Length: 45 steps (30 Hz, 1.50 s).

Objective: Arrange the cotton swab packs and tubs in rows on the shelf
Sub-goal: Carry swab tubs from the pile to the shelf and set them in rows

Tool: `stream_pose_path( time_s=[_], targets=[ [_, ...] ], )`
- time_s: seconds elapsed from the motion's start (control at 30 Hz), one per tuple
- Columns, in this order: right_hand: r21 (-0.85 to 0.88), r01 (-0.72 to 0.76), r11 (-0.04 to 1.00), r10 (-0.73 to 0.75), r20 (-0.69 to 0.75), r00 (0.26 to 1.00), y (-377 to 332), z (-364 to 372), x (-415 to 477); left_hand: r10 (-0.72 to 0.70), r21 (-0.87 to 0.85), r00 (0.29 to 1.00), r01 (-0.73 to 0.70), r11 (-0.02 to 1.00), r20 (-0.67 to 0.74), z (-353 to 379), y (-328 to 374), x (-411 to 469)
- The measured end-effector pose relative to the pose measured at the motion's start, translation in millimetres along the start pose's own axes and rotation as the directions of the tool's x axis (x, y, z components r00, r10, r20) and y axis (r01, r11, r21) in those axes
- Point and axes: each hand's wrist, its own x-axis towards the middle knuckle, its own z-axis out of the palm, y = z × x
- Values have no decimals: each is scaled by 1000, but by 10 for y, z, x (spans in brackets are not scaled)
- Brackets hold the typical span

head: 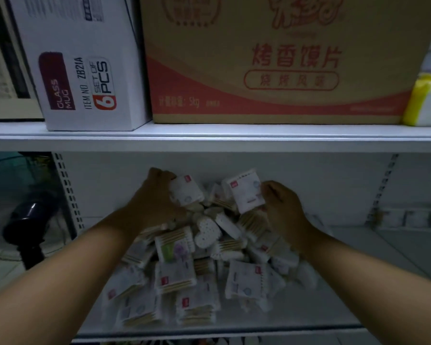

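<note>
So left pack [186, 192] sits in left hand [152, 197], right pack [248, 192] in right hand [283, 206].

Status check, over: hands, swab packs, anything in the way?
Left hand grips a pack at the pile's back. Right hand holds a second pack. Pile jumbled, no rows yet. Heart-shaped tub lies mid-pile.

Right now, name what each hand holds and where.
The left hand grips one swab pack at its left side; the right hand another pack, right edge.
</note>
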Motion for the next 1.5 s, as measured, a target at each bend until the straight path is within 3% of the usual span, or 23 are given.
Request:
stream_pose_path(
  time_s=[0.17, 0.4, 0.57, 0.8, 1.07, 1.27, 1.5],
  targets=[
    [215, -142, 966, 160, -66, 985, -4, -257, -123, 31, -292, 998, -12, 956, 59, 118, 320, -179],
    [228, -319, 920, 320, 34, 947, 74, -1247, -334, 50, -490, 990, 20, 872, 130, 638, 1288, -384],
    [227, -378, 897, 387, 9, 922, 467, -2355, -678, -149, -701, 948, 309, 642, 281, 1317, 2265, -489],
    [180, -448, 876, 466, -78, 881, 997, -3777, -1163, 7, -688, 877, 372, 624, 480, 2197, 3526, -844],
    [221, -487, 845, 527, -184, 830, 1564, -4619, -1499, -5, -655, 861, 391, 646, 509, 2982, 4384, -1063],
    [244, -525, 815, 573, -206, 793, 1997, -4950, -1353, -14, -647, 855, 403, 648, 519, 3522, 4769, -751],
    [94, -547, 832, 548, -289, 785, 2374, -5565, -811, -4, -704, 861, 419, 573, 509, 4328, 5299, -97]
  ],
)
